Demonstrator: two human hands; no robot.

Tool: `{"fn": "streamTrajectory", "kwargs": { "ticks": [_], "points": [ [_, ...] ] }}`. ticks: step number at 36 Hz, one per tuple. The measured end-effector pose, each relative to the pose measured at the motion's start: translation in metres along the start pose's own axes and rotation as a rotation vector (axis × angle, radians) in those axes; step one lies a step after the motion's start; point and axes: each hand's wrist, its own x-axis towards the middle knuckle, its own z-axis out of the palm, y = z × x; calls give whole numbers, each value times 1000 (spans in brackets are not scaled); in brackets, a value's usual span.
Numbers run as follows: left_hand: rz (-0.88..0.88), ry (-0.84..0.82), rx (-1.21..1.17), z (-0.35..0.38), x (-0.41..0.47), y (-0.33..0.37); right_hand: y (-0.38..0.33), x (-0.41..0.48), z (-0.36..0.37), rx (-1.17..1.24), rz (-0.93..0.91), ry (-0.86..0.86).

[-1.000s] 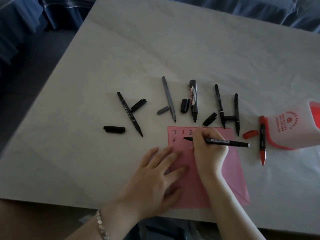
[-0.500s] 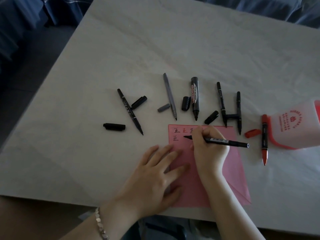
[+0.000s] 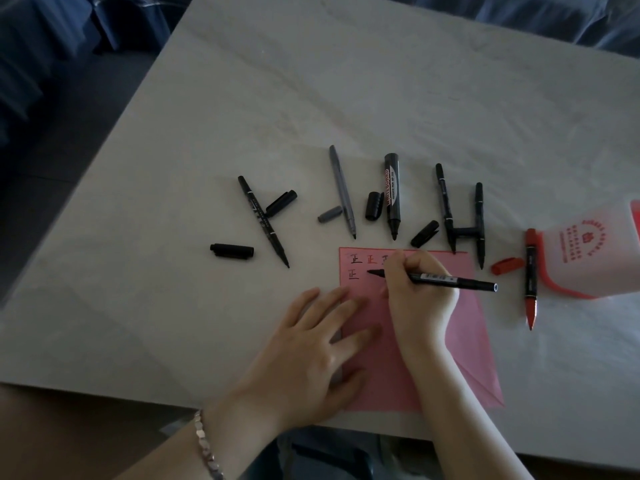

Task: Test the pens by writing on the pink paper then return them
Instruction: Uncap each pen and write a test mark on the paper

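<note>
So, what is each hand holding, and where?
Right hand grips the black pen near its tip; left hand holds nothing, pressing flat on the pink paper.

Bare forearms, no sleeves; a silver faceted-bead bracelet (image 3: 204, 445) circles the left wrist

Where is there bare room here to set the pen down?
Bare: the far half of the table beyond the grey pen; the near-left stretch below the loose black cap, beside the left hand; near-right, past the pink paper. Crowded: between paper and pens, around the red pen.
</note>
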Motion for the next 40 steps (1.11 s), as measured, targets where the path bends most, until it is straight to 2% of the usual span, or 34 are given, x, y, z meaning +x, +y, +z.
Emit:
{"fn": "streamTrajectory", "kwargs": {
  "ticks": [3, 8, 12, 15, 29, 36, 40],
  "points": [
    [1, -3, -1, 0, 0, 0, 1, 0, 0, 5, 8, 38],
    [-6, -13, 5, 0, 0, 0, 1, -1, 1, -6, -6, -40],
    [-4, -7, 9, 1, 0, 0, 1, 0, -1, 4, 15, 28],
    [-3, 2, 12, 1, 0, 0, 1, -1, 0, -8, 12, -19],
    [3, 15, 4, 1, 0, -1, -1, -4, -2, 9, 23, -4],
    [7, 47, 18, 2, 0, -1, 2, -4, -3, 96, 22, 167],
    [11, 107, -3, 3, -1, -1, -5, -1, -6, 167, 19, 127]
  ]
}}
